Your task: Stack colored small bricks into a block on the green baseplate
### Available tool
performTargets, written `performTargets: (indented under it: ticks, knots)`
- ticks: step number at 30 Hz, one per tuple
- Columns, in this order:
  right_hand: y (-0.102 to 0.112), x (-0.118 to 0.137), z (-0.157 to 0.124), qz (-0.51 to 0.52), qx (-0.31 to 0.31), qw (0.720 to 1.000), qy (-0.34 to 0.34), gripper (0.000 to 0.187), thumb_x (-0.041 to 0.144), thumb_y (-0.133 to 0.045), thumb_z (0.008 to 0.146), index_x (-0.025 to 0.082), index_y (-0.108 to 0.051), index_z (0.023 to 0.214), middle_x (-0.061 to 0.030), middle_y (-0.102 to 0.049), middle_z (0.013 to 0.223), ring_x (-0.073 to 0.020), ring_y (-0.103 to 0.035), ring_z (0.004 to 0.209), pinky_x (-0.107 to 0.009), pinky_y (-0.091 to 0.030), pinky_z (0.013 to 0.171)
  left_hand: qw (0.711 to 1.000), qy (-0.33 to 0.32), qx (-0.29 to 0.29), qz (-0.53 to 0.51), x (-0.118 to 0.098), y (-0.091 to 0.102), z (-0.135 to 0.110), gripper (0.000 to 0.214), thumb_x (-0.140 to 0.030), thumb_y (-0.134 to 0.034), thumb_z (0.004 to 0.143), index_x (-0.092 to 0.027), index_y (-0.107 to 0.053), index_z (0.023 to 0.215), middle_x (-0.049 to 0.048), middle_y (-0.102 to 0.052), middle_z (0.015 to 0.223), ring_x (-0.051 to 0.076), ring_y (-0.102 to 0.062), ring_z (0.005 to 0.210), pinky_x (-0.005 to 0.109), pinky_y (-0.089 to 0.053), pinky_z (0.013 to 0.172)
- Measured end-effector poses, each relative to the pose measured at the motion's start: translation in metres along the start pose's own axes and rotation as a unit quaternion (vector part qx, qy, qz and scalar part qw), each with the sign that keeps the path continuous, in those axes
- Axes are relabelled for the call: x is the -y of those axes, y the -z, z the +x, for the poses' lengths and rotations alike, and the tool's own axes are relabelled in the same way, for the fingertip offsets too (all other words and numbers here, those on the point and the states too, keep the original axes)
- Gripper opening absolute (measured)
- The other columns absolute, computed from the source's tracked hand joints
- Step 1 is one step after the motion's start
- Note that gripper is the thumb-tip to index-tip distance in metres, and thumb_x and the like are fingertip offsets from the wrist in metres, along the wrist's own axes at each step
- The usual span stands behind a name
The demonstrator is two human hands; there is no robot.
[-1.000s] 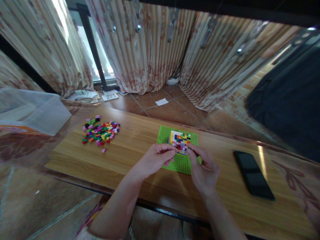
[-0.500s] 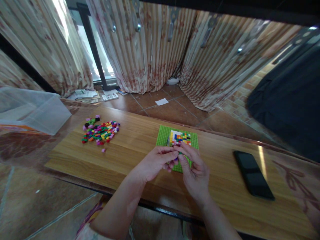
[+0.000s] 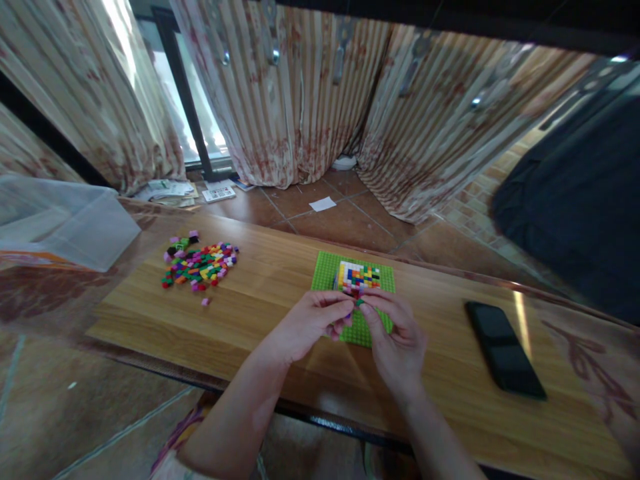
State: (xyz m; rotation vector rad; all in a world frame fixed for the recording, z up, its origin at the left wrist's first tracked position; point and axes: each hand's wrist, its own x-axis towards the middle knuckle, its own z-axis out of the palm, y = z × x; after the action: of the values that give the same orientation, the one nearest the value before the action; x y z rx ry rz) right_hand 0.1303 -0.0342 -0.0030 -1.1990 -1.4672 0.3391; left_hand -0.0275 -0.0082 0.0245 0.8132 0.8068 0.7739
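A green studded baseplate (image 3: 327, 267) lies on the wooden table, with rows of small coloured bricks (image 3: 359, 275) built up on its far half. Over its near half, my two hands meet. My right hand (image 3: 400, 340) pinches a small green brick (image 3: 359, 303) between thumb and fingers. My left hand (image 3: 315, 320) is closed too, thumb against fingers, with a bit of purple showing below its fingertips; what it grips is mostly hidden. The fingertips of both hands are close together, just in front of the built rows.
Loose coloured bricks (image 3: 205, 265) lie heaped on the table's left part, with a single pink brick (image 3: 205, 302) nearer me. A black phone (image 3: 505, 350) rests at the right. Beyond the left end stands a translucent plastic bin (image 3: 100, 227). Striped curtains (image 3: 300, 120) hang behind.
My right hand has shifted slightly right and away from my left, so the green brick in its fingertips shows more plainly. My left hand has barely moved.
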Motion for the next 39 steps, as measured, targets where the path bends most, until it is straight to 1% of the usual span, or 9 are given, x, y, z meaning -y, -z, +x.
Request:
performTargets:
  ticks: [3,5,11,15,19,25,31,35,39]
  knots:
    - [0.001,-0.008,0.004,-0.019,-0.031,0.999,-0.010,0.008,0.028,-0.068,0.087,0.027,-0.074,0.091,-0.0037,-0.071,0.103,-0.0199,-0.065,0.097,-0.043,-0.051,0.091,0.999,-0.008,-0.036,0.028,-0.004,0.003,0.000,0.034,-0.044,-0.076,0.069,-0.013,-0.071,0.083,-0.0027,-0.058,0.065,0.004,-0.046,0.049,0.020,-0.034,0.050]
    - [0.001,-0.013,0.006,-0.044,-0.037,0.998,-0.009,0.008,0.029,-0.068,0.087,0.026,-0.074,0.090,-0.0045,-0.071,0.104,-0.0208,-0.065,0.099,-0.044,-0.050,0.091,0.997,-0.019,-0.065,0.039,-0.006,0.006,0.001,0.034,-0.043,-0.075,0.069,-0.012,-0.071,0.081,-0.0025,-0.057,0.064,0.004,-0.046,0.049,0.019,-0.034,0.050]
    - [-0.003,-0.020,0.010,-0.132,0.013,0.991,0.023,0.011,0.030,-0.065,0.089,0.026,-0.075,0.090,-0.0059,-0.068,0.111,-0.0219,-0.060,0.105,-0.045,-0.047,0.095,0.990,-0.057,-0.122,0.046,-0.006,0.010,0.004,0.026,-0.038,-0.070,0.071,-0.013,-0.068,0.075,-0.0026,-0.056,0.060,0.005,-0.043,0.047,0.020,-0.031,0.046]
    - [-0.008,-0.023,0.012,-0.162,0.015,0.986,0.041,0.012,0.030,-0.065,0.089,0.026,-0.076,0.091,-0.0065,-0.068,0.111,-0.0227,-0.058,0.106,-0.045,-0.046,0.094,0.988,-0.066,-0.127,0.065,-0.004,0.009,0.005,0.025,-0.037,-0.069,0.072,-0.013,-0.067,0.071,-0.0027,-0.054,0.058,0.005,-0.043,0.046,0.020,-0.031,0.046]
    - [-0.010,-0.025,0.014,-0.170,0.008,0.984,0.049,0.013,0.031,-0.065,0.089,0.025,-0.077,0.090,-0.0079,-0.068,0.110,-0.0234,-0.058,0.106,-0.045,-0.047,0.092,0.987,-0.065,-0.129,0.070,-0.003,0.010,0.006,0.024,-0.037,-0.067,0.073,-0.013,-0.069,0.075,-0.0027,-0.055,0.058,0.005,-0.042,0.046,0.020,-0.031,0.046]
    - [-0.015,-0.025,0.013,-0.182,-0.005,0.982,0.047,0.013,0.031,-0.066,0.088,0.025,-0.077,0.089,-0.0085,-0.068,0.114,-0.0239,-0.059,0.105,-0.045,-0.047,0.091,0.985,-0.066,-0.136,0.079,-0.003,0.010,0.007,0.023,-0.035,-0.066,0.073,-0.013,-0.069,0.075,-0.0032,-0.053,0.057,0.005,-0.041,0.045,0.020,-0.029,0.044]
    - [-0.017,-0.025,0.012,-0.182,-0.029,0.982,0.042,0.011,0.031,-0.067,0.087,0.025,-0.077,0.088,-0.0074,-0.068,0.111,-0.0232,-0.060,0.103,-0.044,-0.048,0.090,0.983,-0.071,-0.141,0.097,-0.003,0.010,0.008,0.024,-0.036,-0.065,0.073,-0.013,-0.068,0.073,-0.0028,-0.054,0.058,0.005,-0.041,0.045,0.020,-0.030,0.044]
    - [-0.016,-0.025,0.011,-0.201,-0.026,0.976,0.073,0.011,0.030,-0.066,0.088,0.025,-0.076,0.090,-0.0073,-0.068,0.112,-0.0226,-0.061,0.103,-0.044,-0.047,0.091,0.983,-0.068,-0.140,0.098,-0.003,0.011,0.007,0.023,-0.035,-0.064,0.073,-0.012,-0.068,0.074,-0.0030,-0.053,0.057,0.006,-0.041,0.046,0.020,-0.029,0.044]
    - [-0.014,-0.023,0.008,-0.246,-0.003,0.963,0.111,0.013,0.027,-0.063,0.090,0.026,-0.075,0.095,-0.0079,-0.068,0.114,-0.0228,-0.061,0.105,-0.045,-0.046,0.092,0.983,-0.069,-0.140,0.095,-0.004,0.011,0.006,0.023,-0.035,-0.064,0.073,-0.012,-0.068,0.074,-0.0032,-0.053,0.057,0.006,-0.040,0.046,0.020,-0.030,0.045]
